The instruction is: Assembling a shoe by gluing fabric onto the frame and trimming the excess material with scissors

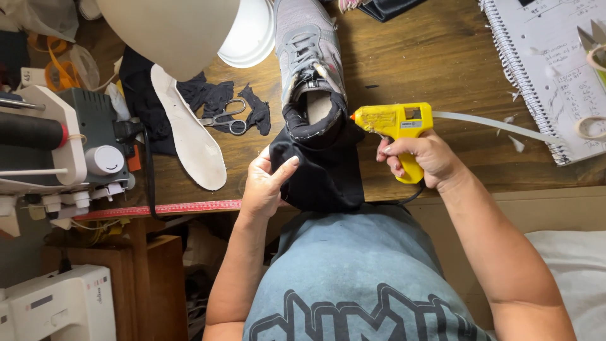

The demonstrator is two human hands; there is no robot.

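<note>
head view. grey sneaker (307, 50) lay on the wooden tabletop (442, 57), toe pointing away from the person, heel opening toward them; a pale insole surface showed inside the opening. black fabric (322, 161) was wrapped around the heel collar and hung down over the tabletop edge.

left hand (265, 183): forearm rose from below, wrist bent in toward the shoe; thumb and fingers pinched the left edge of the black fabric, grip clenched on it.

right hand (420, 158): forearm came in from the lower right; fingers wrapped around the handle of a yellow glue gun (394, 123), grip grasping it, nozzle pointing left and just beside the heel collar. a clear glue stick (492, 125) projected from the rear of the gun.

nearby: loose white insole (189, 132), scissors (224, 117) on black scraps, spiral notebook (555, 69), white bowl (249, 35).
</note>
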